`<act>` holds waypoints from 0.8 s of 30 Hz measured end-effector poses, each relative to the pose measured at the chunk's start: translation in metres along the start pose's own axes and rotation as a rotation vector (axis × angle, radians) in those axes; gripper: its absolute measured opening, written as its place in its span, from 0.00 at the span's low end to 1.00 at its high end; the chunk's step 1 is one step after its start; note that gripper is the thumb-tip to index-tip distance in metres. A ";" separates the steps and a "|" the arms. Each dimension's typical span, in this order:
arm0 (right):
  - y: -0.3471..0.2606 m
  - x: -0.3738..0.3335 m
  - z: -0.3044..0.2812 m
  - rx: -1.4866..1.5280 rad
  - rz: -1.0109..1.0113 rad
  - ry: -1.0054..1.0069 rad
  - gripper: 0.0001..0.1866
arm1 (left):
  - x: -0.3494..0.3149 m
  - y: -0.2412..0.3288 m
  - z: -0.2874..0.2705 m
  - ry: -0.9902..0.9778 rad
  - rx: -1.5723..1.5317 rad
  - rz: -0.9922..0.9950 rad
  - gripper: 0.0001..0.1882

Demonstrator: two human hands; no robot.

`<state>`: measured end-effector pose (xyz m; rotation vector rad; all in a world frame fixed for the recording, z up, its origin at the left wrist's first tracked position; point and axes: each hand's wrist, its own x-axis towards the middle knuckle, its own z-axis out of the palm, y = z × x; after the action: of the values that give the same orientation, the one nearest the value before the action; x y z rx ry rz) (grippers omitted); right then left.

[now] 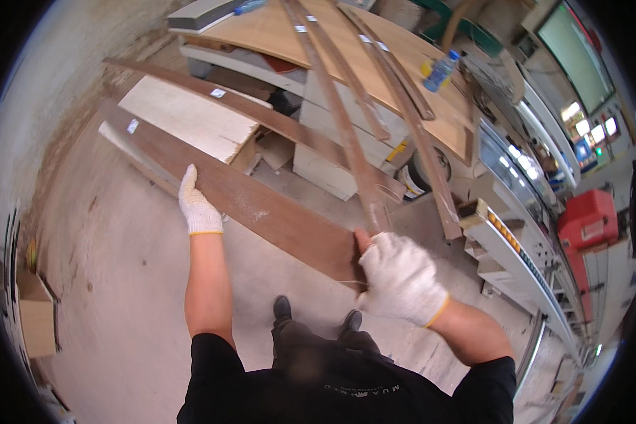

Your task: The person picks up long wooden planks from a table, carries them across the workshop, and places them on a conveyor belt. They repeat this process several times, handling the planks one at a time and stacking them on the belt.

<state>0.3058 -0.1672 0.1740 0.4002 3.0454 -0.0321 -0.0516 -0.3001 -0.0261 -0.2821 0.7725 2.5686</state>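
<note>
A long brown board [261, 201] with a small white label slants across the middle, from the upper left down toward my right. My left hand [199, 206], in a white knit glove, grips its near edge, with the thumb up along the face and the other fingers hidden underneath. At the board's right end my right hand [403, 279], also gloved and slightly blurred, is closed on it. One bare fingertip shows there through the glove; the other fingertips are hidden. Just beyond lies a second labelled brown board [261, 113].
Long brown strips [396, 106] lie on the wooden table [261, 28], some jutting past its near edge. A pale box-like support [191, 116] stands beneath the boards. A blue-capped bottle [442, 71] is on the table, a round bucket [420, 173] below. Red equipment [588, 219] stands right.
</note>
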 end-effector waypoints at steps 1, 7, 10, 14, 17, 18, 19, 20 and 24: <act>0.032 -0.019 -0.013 -0.010 -0.019 0.019 0.38 | -0.018 -0.019 0.023 -0.022 -0.032 -0.038 0.22; 0.200 -0.133 -0.048 -0.053 0.019 0.231 0.52 | -0.098 -0.169 0.158 -0.099 -0.001 0.157 0.22; 0.297 -0.198 -0.045 -0.027 0.175 0.137 0.61 | -0.129 -0.269 0.228 -0.177 -0.053 0.097 0.19; 0.447 -0.289 -0.038 -0.004 0.151 0.207 0.61 | -0.185 -0.432 0.321 -0.111 0.012 0.152 0.20; 0.562 -0.346 -0.028 0.033 0.202 0.242 0.57 | -0.220 -0.549 0.378 -0.065 0.099 0.093 0.26; 0.600 -0.359 -0.022 0.029 0.205 0.238 0.57 | -0.227 -0.589 0.396 -0.031 0.137 0.063 0.27; 0.638 -0.368 -0.017 0.028 0.228 0.226 0.56 | -0.229 -0.623 0.410 -0.050 0.091 0.060 0.23; 0.675 -0.375 -0.011 0.031 0.266 0.209 0.56 | -0.230 -0.654 0.420 -0.091 0.063 0.049 0.20; 0.801 -0.383 0.000 0.038 0.204 0.212 0.50 | -0.204 -0.754 0.454 -0.088 0.192 -0.081 0.18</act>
<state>0.8817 0.5079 0.1917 0.7609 3.1953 -0.0392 0.4501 0.4463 0.0538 -0.1367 0.9461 2.3926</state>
